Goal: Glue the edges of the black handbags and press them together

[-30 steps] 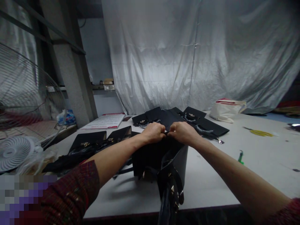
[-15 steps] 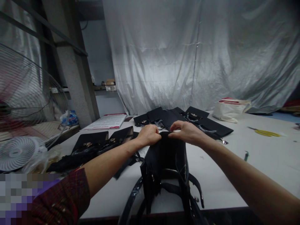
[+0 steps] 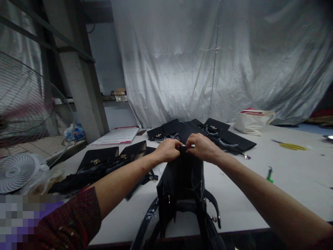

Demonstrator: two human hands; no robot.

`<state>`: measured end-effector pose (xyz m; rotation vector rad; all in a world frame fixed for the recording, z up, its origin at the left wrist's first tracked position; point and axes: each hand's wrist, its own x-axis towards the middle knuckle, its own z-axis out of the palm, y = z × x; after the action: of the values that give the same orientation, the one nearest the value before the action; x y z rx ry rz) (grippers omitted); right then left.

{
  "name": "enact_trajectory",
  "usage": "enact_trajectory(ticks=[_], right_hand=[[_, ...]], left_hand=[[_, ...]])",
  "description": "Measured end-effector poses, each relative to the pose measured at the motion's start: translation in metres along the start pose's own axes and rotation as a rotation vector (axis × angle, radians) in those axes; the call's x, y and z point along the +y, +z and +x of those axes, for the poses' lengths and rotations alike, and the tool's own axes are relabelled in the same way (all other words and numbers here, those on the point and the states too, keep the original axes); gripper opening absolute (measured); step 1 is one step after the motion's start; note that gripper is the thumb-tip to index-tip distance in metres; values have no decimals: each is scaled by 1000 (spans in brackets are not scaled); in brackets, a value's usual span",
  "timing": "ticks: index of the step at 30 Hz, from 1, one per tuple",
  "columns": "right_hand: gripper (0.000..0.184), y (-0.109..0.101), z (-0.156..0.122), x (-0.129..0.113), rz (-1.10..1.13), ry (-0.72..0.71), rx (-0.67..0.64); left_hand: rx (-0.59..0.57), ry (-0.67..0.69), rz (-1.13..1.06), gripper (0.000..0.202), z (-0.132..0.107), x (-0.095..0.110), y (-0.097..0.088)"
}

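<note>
Head view: Looped straps point(image 3: 145, 218) trail past the near edge of the desk point(image 3: 241, 198) at 6 o'clock, closest to the wearer, one of them glossy with what looks like clear wrapping. They belong to a black bag point(image 3: 183, 175), which lies directly at 6 o'clock from the pair of hands. Its long axis runs from 6 to 12 o'clock, the strap end toward the wearer and the opposite edge between the fingers. Whether its underside rests on the desk or hangs free cannot be told.

At that far edge, the left grip point(image 3: 168, 151) comes in from 9 o'clock and the right grip point(image 3: 201, 147) from 3 o'clock, just beside each other. Both appear pinched on the black material, thumbs toward the wearer, though the fingertips are partly hidden. Neither hand is plainly nearer to the bag; each works its own side of the same edge.

Out at 4 o'clock lies a small green tool point(image 3: 270, 174); two dark bags point(image 3: 97, 154) with metal clasps sit at 9 o'clock, near the left forearm. Yellow-handled scissors point(image 3: 290, 146) lie at 3 o'clock, well apart from either hand. Beyond the hands, at 12 o'clock, a group of flat black bags point(image 3: 187, 131) overlaps before a silvery curtain point(image 3: 177, 69).
</note>
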<state>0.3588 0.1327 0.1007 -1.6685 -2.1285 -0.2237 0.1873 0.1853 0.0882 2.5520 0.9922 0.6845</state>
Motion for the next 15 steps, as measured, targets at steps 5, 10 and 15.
enact_trajectory(ticks=[5,10,15], right_hand=[[6,1,0,1,6,-1,4],[11,2,-1,-1,2,8,59],[11,4,0,-2,-5,16,85]], left_hand=[[15,-16,-17,36,0,1,-1],[-12,-18,-64,32,0,-4,-1],[2,-18,-51,26,6,-5,1]])
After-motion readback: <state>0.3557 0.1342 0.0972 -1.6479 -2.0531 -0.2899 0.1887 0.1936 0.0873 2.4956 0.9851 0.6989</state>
